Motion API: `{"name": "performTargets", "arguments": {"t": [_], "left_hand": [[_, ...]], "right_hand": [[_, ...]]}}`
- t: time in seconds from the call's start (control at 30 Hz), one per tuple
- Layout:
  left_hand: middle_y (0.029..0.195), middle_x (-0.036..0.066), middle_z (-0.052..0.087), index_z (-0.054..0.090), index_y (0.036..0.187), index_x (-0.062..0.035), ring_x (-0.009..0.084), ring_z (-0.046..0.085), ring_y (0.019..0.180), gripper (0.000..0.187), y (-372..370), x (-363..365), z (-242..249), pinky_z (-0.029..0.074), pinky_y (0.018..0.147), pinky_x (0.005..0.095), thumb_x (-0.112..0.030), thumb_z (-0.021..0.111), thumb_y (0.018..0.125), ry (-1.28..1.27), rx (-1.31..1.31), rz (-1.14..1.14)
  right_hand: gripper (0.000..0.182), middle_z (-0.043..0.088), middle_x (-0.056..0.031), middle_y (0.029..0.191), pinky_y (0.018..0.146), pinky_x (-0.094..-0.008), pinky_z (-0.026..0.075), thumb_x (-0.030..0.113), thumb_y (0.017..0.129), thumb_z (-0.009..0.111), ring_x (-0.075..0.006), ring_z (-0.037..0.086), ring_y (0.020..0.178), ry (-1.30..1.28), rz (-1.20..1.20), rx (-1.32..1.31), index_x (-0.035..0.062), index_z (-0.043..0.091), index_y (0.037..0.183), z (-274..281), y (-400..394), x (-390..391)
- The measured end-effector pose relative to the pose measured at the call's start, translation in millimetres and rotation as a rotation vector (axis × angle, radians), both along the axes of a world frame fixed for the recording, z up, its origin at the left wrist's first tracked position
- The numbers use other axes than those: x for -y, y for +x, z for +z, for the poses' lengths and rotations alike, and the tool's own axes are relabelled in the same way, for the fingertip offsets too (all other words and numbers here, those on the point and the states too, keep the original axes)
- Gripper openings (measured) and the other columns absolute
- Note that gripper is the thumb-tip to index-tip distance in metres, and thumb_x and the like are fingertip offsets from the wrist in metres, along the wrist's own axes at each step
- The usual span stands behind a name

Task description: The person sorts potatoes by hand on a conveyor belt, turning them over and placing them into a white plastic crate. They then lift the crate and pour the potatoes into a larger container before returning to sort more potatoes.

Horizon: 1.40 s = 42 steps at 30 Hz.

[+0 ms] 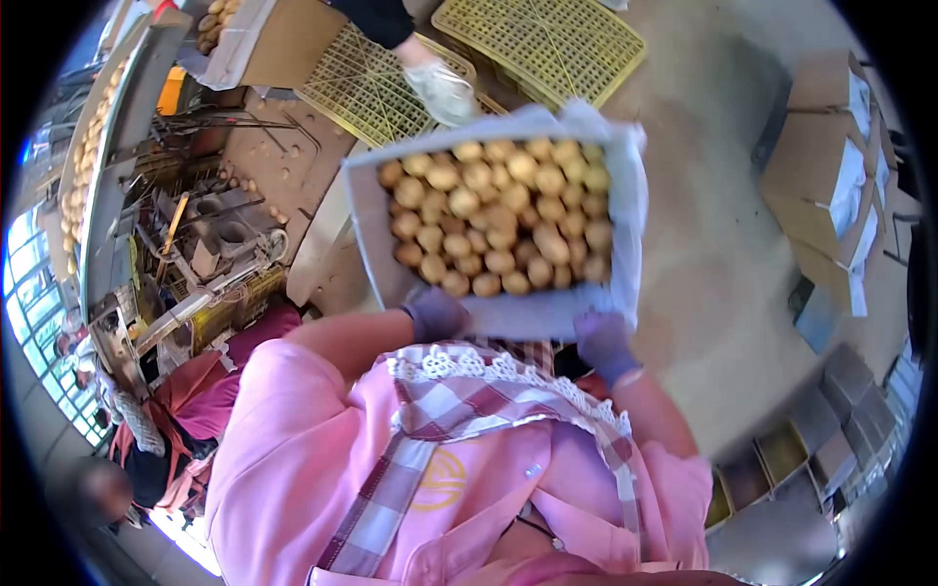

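A lined box (498, 317) full of round yellow-brown produce (501, 217) is in front of my body, its pale lining folded over the rims. My left hand (437, 314), in a purple glove, is closed on the near left corner of the box. At the near right corner my right hand (603, 344), also gloved in purple, is closed on the rim. The fingers of both hands are partly hidden by the box and its lining.
Yellow plastic grates (547, 44) lie beyond the box, with another person's shoe (442, 90) beside them. A conveyor (103, 166) with produce and machinery (210, 230) stand left. Cardboard boxes (811, 186) stand right; open boxes (782, 451) are at lower right. People are at lower left.
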<state>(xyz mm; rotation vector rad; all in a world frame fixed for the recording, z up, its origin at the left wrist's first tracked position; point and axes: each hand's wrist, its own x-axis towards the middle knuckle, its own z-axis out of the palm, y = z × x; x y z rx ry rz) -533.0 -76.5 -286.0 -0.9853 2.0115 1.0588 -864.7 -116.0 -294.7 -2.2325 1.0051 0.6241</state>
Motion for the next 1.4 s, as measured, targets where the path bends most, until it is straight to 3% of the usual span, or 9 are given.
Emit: {"name": "performTargets", "arguments": {"t": [0.03, 0.17, 0.5, 0.73, 0.83, 0.93, 1.1, 1.23, 1.4], "left_hand": [[0.09, 0.006, 0.074, 0.075, 0.093, -0.0209, 0.0297, 0.072, 0.081, 0.024, -12, -27, -39, 0.056, 0.064, 0.0443, -0.034, 0.057, 0.084, 0.078, -0.042, 0.016], [0.1, 0.003, 0.074, 0.076, 0.101, -0.0245, 0.0275, 0.071, 0.091, 0.032, -26, -32, -44, 0.054, 0.084, 0.0395, -0.047, 0.061, 0.084, 0.314, -0.065, 0.287], [0.089, 0.012, 0.073, 0.076, 0.093, -0.0117, 0.031, 0.071, 0.08, 0.028, 6, 33, -30, 0.054, 0.071, 0.0411, -0.031, 0.058, 0.081, 0.124, -0.281, -0.139], [0.087, 0.006, 0.072, 0.077, 0.086, -0.0208, 0.0265, 0.071, 0.085, 0.014, 71, 69, 15, 0.053, 0.069, 0.0419, -0.017, 0.067, 0.076, -0.233, -0.203, -0.517], [0.093, 0.007, 0.07, 0.074, 0.089, -0.0176, 0.0278, 0.068, 0.087, 0.016, 109, 46, 16, 0.054, 0.074, 0.0435, -0.021, 0.068, 0.074, -0.333, -0.23, -0.232], [0.136, 0.01, 0.055, 0.062, 0.116, -0.014, 0.0327, 0.054, 0.124, 0.044, 170, 16, 22, 0.045, 0.101, 0.0455, -0.033, 0.07, 0.078, -0.764, -0.672, 0.159], [0.135, 0.018, 0.055, 0.057, 0.128, -0.0085, 0.0374, 0.054, 0.125, 0.055, 299, 37, 45, 0.043, 0.106, 0.0468, -0.031, 0.07, 0.08, -1.107, -0.434, 0.743], [0.126, 0.025, 0.058, 0.055, 0.127, -0.0029, 0.0436, 0.057, 0.113, 0.048, 423, 116, 29, 0.047, 0.097, 0.0463, -0.023, 0.066, 0.085, -1.204, -0.514, 1.283], [0.119, 0.029, 0.059, 0.055, 0.123, 0.0027, 0.0478, 0.054, 0.112, 0.042, 554, 243, -15, 0.045, 0.096, 0.0483, -0.023, 0.059, 0.09, -1.458, -0.403, 1.864]], "right_hand": [[0.014, 0.068, -0.0088, 0.095, 0.075, -0.045, 0.052, 0.017, 0.078, 0.06, -0.0258, 0.068, 0.092, -0.014, 0.011, -0.09, 0.0163, 0.07, 0.088, 7, -11, -18], [0.02, 0.067, -0.0111, 0.098, 0.078, -0.0447, 0.052, 0.022, 0.082, 0.064, -0.029, 0.067, 0.092, 0.106, -0.123, -0.118, 0.012, 0.07, 0.098, 14, -36, -79], [0.023, 0.068, -0.0126, 0.1, 0.081, -0.0432, 0.053, 0.023, 0.084, 0.066, -0.0288, 0.068, 0.093, 0.081, -0.288, -0.244, 0.0091, 0.07, 0.102, 22, -33, -100], [0.025, 0.069, -0.0136, 0.101, 0.082, -0.0421, 0.053, 0.024, 0.086, 0.067, -0.0287, 0.068, 0.093, 0.11, -0.419, -0.289, 0.0071, 0.069, 0.104, 30, -5, -110], [0.026, 0.069, -0.014, 0.102, 0.083, -0.0416, 0.053, 0.024, 0.086, 0.067, -0.0287, 0.068, 0.093, 0.206, -0.401, -0.206, 0.0063, 0.069, 0.105, 21, 22, -113], [0.027, 0.069, -0.0145, 0.103, 0.083, -0.0412, 0.053, 0.024, 0.087, 0.068, -0.0286, 0.068, 0.094, 0.351, -0.346, -0.05, 0.0054, 0.069, 0.106, 24, 72, -76], [0.034, 0.071, -0.018, 0.106, 0.086, -0.0359, 0.053, 0.024, 0.09, 0.071, -0.027, 0.069, 0.096, 0.077, -0.732, 0.5, -0.0008, 0.067, 0.113, 104, 215, 96], [0.03, 0.07, -0.0188, 0.108, 0.087, -0.0368, 0.053, 0.018, 0.089, 0.068, -0.0291, 0.068, 0.099, -0.217, -0.388, 0.846, -0.0002, 0.066, 0.112, 129, 372, 237], [0.042, 0.066, -0.016, 0.119, 0.093, -0.0429, 0.05, 0.02, 0.085, 0.067, -0.0332, 0.063, 0.107, -0.553, 0.153, 0.773, 0.0053, 0.06, 0.124, 116, 609, 366]]}}
